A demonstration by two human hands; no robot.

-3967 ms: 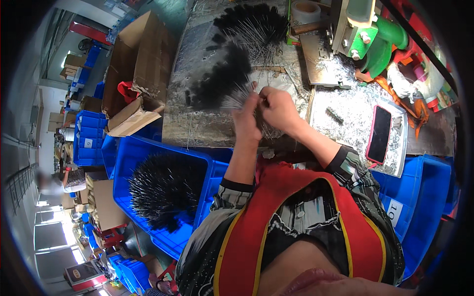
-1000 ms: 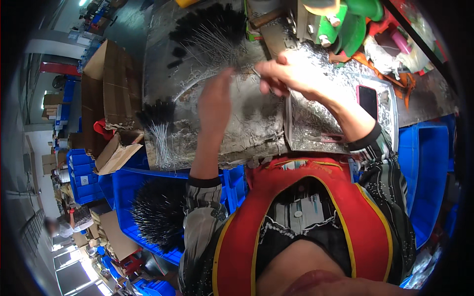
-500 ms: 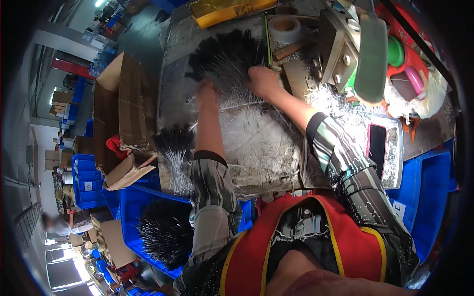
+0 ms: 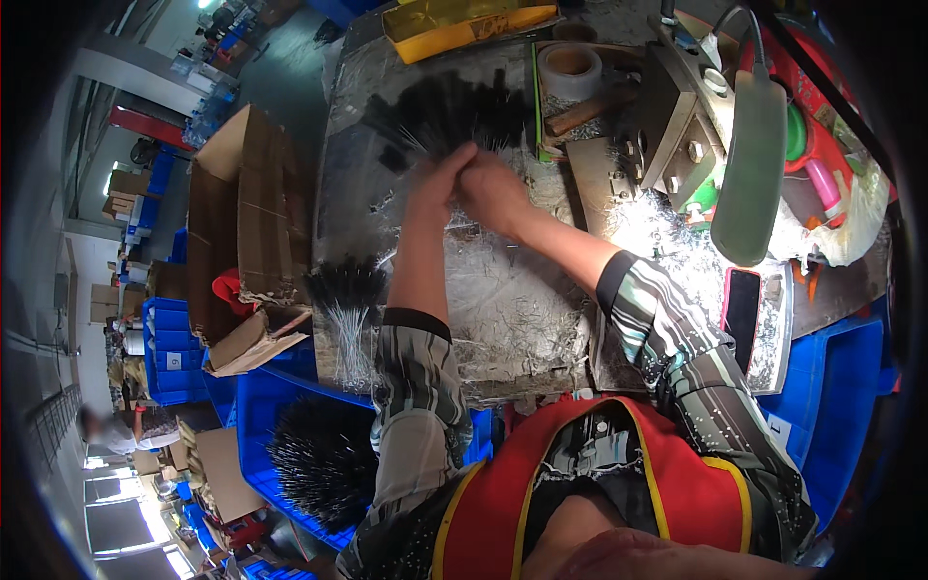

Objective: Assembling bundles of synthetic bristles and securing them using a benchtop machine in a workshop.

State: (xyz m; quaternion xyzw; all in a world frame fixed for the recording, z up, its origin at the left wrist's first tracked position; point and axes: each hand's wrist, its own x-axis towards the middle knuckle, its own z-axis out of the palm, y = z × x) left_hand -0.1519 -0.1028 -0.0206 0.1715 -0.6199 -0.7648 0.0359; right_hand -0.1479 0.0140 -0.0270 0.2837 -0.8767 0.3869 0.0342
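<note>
A fanned bundle of thin wire brushes (image 4: 449, 108) with black bristle ends lies on the worn metal tabletop (image 4: 512, 319), its bristles pointing away from me. My right hand (image 4: 493, 196) is closed around the wire stems at the near side of the bundle. Right beside it, slightly blurred, my left hand (image 4: 435, 190) presses against the same stems with its fingers closed. The two hands touch and hide most of the stems. A smaller bunch of the same brushes (image 4: 349, 314) lies by my left forearm, bare wires toward me.
An open cardboard box (image 4: 266, 208) stands left of the table. Below it, a blue bin (image 4: 253, 440) holds more black brushes. At right are a metal fixture (image 4: 674, 121), a green-grey lamp head (image 4: 749, 174), a tape roll (image 4: 568, 72) and a phone (image 4: 741, 314). A yellow tray (image 4: 469, 29) sits at the far edge.
My hands were apart on either side of the spread wires. They have come together at the stems, and the bundle's wires are drawn in closer.
</note>
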